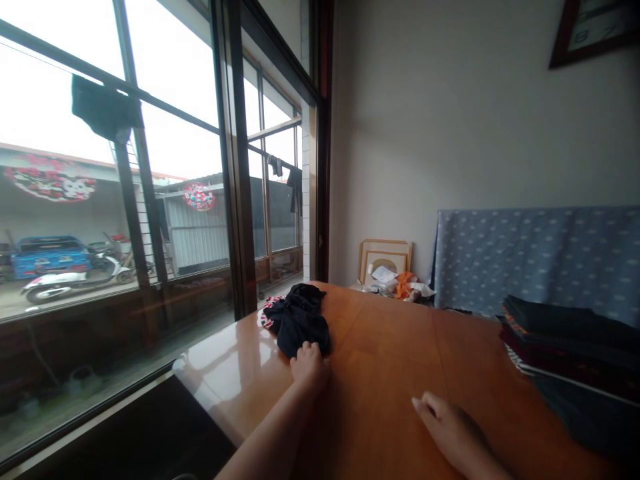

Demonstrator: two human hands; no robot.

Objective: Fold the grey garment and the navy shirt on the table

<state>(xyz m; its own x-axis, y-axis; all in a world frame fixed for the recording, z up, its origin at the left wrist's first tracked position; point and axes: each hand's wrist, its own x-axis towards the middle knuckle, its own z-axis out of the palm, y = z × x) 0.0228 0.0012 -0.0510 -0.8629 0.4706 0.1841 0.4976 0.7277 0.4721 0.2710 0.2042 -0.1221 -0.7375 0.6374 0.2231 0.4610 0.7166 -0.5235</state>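
My left hand [309, 367] is closed on the near edge of a crumpled black garment [303, 323], which lies in a loose heap on the table. A red, white and black patterned cloth [269, 313] shows at the left of that heap. Over the middle right of the table, my right hand [445, 423] is loosely closed, thumb against the bent fingers, with nothing visible in it. To its right stands a stack of folded dark clothes [565, 340], partly beyond the picture's edge.
The glossy wooden table [385, 353] reaches toward a large window [230, 160] on the left. Picture frames [385, 248] and loose papers with an orange item [406, 285] sit beyond the far edge. A blue spotted cloth [530, 260] hangs behind the clothes stack.
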